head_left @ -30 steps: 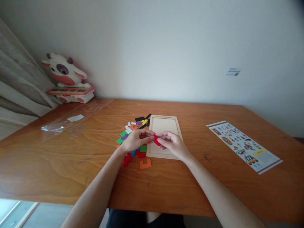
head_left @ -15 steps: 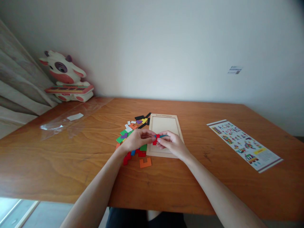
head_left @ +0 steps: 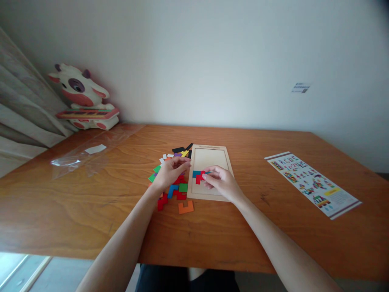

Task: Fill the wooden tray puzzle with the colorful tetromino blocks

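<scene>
My right hand is closed, pinching a blue puzzle piece and a red puzzle piece between thumb and fingertips. The two flat pieces lie against each other, over the left part of a shallow wooden tray. My left hand hovers beside the tray's left edge, above a pile of coloured pieces, fingers stretched forward and nothing visible in them. In the pile below it, a green piece, another blue piece and red pieces show; my left hand hides part of the rest.
An orange U-shaped piece lies in front of the tray. A printed pattern sheet is on the right of the wooden table. At the left are a clear plastic bag and a cow toy with a keyboard.
My left hand has let go of the pieces and moved left and slightly away from me. More of the blue piece shows; my right hand has kept its grip in nearly the same place.
</scene>
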The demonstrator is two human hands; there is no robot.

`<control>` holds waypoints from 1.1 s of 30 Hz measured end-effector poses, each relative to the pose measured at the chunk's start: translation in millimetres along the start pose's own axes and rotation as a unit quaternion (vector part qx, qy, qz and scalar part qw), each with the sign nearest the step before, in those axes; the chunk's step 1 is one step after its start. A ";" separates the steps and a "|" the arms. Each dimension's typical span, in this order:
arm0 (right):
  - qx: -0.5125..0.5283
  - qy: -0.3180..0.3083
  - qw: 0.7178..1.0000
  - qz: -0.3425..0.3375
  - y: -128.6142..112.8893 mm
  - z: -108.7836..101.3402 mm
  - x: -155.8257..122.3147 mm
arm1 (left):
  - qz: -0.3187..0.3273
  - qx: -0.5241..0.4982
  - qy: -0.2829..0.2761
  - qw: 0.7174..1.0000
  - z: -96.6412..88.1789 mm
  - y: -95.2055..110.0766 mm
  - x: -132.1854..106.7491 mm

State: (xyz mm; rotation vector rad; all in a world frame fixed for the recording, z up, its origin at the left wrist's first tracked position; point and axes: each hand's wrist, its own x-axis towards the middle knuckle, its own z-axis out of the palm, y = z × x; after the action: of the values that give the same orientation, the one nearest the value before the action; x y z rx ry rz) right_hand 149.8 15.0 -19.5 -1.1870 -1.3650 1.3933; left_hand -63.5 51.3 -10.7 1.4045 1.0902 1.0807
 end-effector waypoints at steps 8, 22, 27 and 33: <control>-0.070 -0.019 0.997 0.014 -1.0 6.0 -6.4 | 0.003 0.019 0.007 1.000 -0.3 -0.8 0.8; -0.155 -0.049 0.986 -0.022 -2.6 7.2 -9.2 | 0.020 -0.004 0.036 0.999 -1.8 2.7 0.8; -0.165 -0.048 0.984 -0.036 -0.7 7.0 -9.3 | 0.009 -0.036 0.071 0.997 -4.1 3.7 2.0; -0.188 -0.047 0.979 -0.057 3.6 6.6 -7.7 | 0.001 -0.054 0.101 0.993 -5.5 8.4 1.4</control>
State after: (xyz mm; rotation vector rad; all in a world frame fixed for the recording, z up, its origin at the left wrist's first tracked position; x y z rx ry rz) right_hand 145.1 5.9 -22.7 -1.2690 -1.7932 1.1529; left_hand -68.0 53.0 -1.8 1.2309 1.1558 1.2857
